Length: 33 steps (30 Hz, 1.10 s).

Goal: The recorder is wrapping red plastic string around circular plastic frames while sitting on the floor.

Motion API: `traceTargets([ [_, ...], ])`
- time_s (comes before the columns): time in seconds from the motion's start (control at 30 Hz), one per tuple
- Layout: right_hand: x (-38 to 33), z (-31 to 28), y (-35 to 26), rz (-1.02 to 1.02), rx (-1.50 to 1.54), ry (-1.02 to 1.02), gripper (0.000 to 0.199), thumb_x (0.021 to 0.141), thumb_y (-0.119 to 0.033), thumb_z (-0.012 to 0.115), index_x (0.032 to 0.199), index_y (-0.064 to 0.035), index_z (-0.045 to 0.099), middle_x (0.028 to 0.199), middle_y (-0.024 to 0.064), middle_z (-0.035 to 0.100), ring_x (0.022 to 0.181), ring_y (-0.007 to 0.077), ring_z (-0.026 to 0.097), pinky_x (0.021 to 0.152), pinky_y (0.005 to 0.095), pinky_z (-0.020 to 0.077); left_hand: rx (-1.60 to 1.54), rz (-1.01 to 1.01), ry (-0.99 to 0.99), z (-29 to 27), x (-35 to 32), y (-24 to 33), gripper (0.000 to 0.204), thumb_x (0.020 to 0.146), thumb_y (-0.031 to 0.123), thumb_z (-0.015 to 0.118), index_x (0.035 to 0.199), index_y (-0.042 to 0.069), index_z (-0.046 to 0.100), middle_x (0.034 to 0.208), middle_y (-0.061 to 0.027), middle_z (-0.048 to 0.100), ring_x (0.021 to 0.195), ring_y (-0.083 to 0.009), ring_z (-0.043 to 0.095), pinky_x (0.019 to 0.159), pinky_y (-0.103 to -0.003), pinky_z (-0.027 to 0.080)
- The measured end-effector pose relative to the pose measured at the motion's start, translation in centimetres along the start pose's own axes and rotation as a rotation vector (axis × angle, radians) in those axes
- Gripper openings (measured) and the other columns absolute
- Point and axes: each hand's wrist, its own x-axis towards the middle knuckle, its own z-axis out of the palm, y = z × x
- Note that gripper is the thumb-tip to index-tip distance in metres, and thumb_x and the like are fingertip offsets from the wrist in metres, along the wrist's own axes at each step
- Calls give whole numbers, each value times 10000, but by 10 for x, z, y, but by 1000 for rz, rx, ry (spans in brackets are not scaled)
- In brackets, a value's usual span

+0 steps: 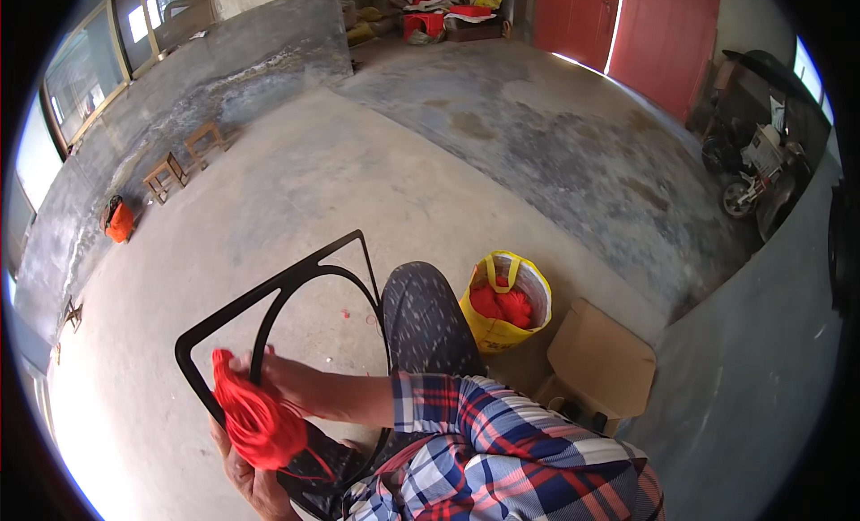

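Observation:
A bundle of red yarn (pixel 258 422) lies across one side of a black frame (pixel 242 301) with straight outer bars and a curved inner bar. The frame rests tilted against my legs. My right hand (pixel 285 378) reaches in from the right, partly behind the curved bar, its fingers closed at the bundle's upper part. Below, my left hand (pixel 246 476) is closed around the bundle's lower end beside the frame's outer edge; some of its fingers are hidden. A loose red strand trails from the bundle near my left hand.
To the right of my knee (pixel 421 297) stands a yellow bag (pixel 493 333) with red yarn (pixel 511 306) inside. Next to it is an open cardboard box (pixel 605 355). Small wooden stools (pixel 164 176) and an orange bag (pixel 118 223) are by the left wall; a motorbike (pixel 757 176) is at right.

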Motion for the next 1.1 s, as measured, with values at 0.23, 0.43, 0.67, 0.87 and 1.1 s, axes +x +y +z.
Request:
traceTargets([
  [0.23, 15, -58, -24, -175, -36, 429, 281, 819, -466, 630, 861, -189, 628, 822, -17, 645, 732, 115, 563, 698, 306, 471, -117, -157, 73, -3, -3, -10, 182, 844, 163, 624, 866, -17, 601, 1511, -134, 355, 1232, -204, 498, 847, -257, 460],
  [0.43, -13, -71, -48, -248, 157, -6, 373, 858, -319, 470, 1103, -67, 596, 1150, 162, 650, 1077, 299, 613, 972, 515, 464, -143, -191, 79, -14, 1, -17, 129, 865, 112, 584, 910, -6, 609, 1526, -146, 364, 1204, -191, 517, 868, -248, 462],
  [0.67, -69, -9, -103, -475, -143, 76, 388, 979, -400, 432, 1083, -57, 580, 964, 114, 662, 738, 233, 655, 800, 439, 530, -374, -373, 280, -39, 8, -45, 186, 913, 160, 559, 967, 8, 651, 816, -21, 603, 688, -62, 532, 615, -200, 410],
  [0.87, -121, 15, -156, -494, -57, -304, 405, 1025, -428, 380, 1069, -47, 510, 591, 10, 497, 474, 143, 488, 544, 317, 409, -187, -409, 341, -59, 1, -60, 230, 930, 227, 553, 926, 17, 647, 643, -16, 560, 494, -60, 476, 449, -207, 352],
  [1.1, -145, 5, -139, -456, -180, 21, 447, 1003, -491, 414, 982, -70, 565, 611, 56, 541, 477, 167, 493, 486, 300, 404, -257, -463, 442, -62, 0, -64, 200, 964, 225, 529, 955, 37, 598, 547, -25, 533, 406, -92, 463, 396, -210, 352],
])
